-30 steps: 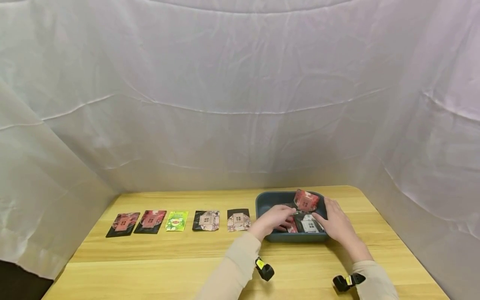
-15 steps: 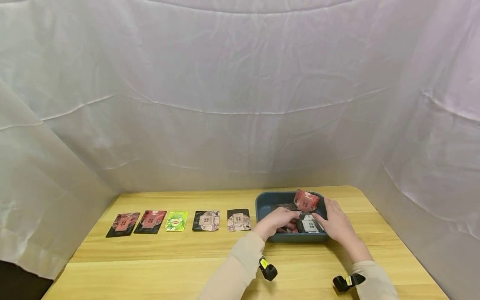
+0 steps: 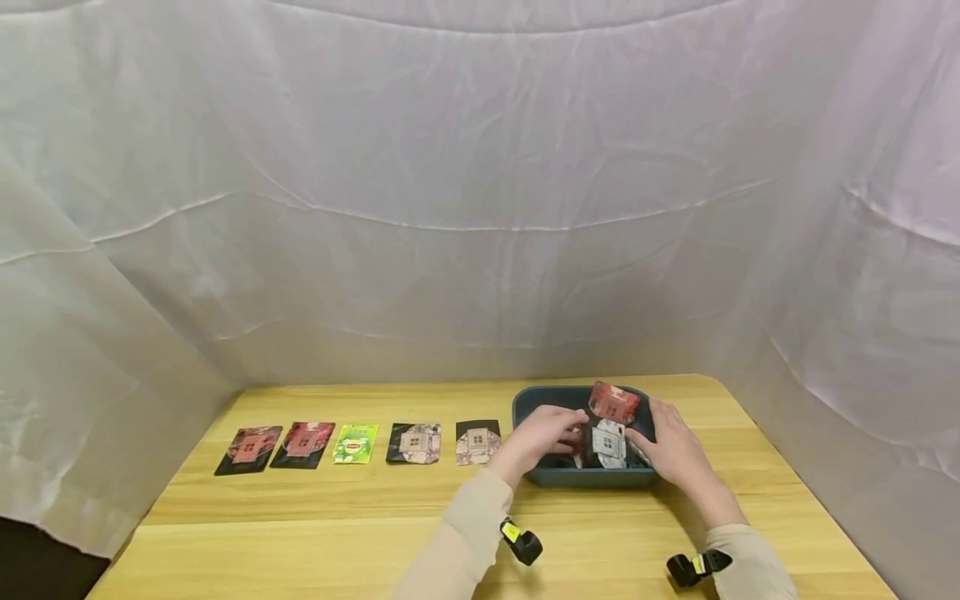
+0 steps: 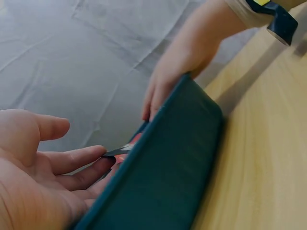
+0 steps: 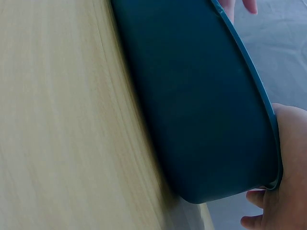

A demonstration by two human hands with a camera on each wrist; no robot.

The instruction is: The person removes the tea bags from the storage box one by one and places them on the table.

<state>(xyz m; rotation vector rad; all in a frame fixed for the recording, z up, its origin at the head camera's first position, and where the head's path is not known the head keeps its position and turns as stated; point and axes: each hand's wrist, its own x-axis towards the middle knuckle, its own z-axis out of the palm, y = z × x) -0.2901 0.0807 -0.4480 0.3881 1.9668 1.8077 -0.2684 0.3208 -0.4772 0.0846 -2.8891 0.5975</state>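
A dark teal plastic bin (image 3: 592, 478) holds several tea sachets. At its right end my right hand (image 3: 678, 446) grips the rim, thumb inside and fingers outside. My left hand (image 3: 542, 435) reaches over the left side into the bin. In the left wrist view its thumb stands apart while the fingertips touch a dark sachet (image 4: 117, 152). Between the hands lies a sachet with a white label (image 3: 608, 444). Behind it a red sachet (image 3: 613, 404) leans on the back rim. Other bin contents are partly hidden by my left hand.
Left of the bin, a row of sachets lies on the wooden table (image 3: 300, 533): two red and black ones (image 3: 303, 444), a green Lipton one (image 3: 355, 443), and two black ones with pale floral prints (image 3: 477, 442). Grey cloth (image 3: 480, 275) walls surround the table.
My left hand has shifted back toward the left inside the bin. The white-labelled sachet has moved slightly left and turned more upright. My right hand has stayed on the rim.
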